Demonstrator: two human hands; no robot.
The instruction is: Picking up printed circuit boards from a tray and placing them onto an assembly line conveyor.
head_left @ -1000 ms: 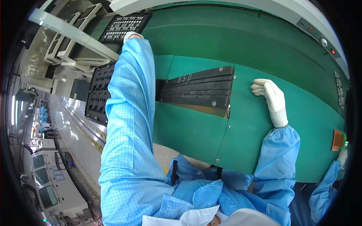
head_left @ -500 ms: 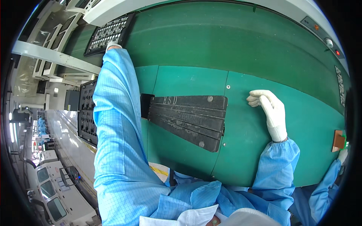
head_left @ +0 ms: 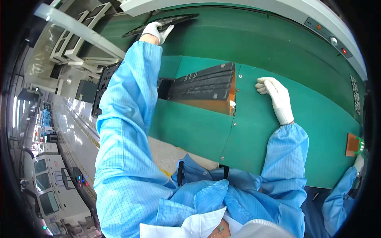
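Note:
My left hand (head_left: 156,31), in a white glove, reaches far up the green belt and grips the edge of a flat black tray (head_left: 166,22) lying there. My right hand (head_left: 274,95), also gloved, rests on the green work surface (head_left: 198,127) with its fingers loosely curled and nothing in it. Just left of it lies a stack of dark grey plates (head_left: 202,85) over an orange-brown base. Both arms are in light blue sleeves.
A black perforated tray (head_left: 104,85) stands at the bench's left edge. A co-worker's blue sleeve and gloved hand (head_left: 359,162) hold an orange-brown board (head_left: 351,144) at the right. A machine housing with buttons (head_left: 333,39) runs along the top. Factory aisle and machines lie left.
My left arm has stretched farther up the belt and now holds the black tray at the top. The view has shifted, so the plate stack appears higher; my right hand stays put.

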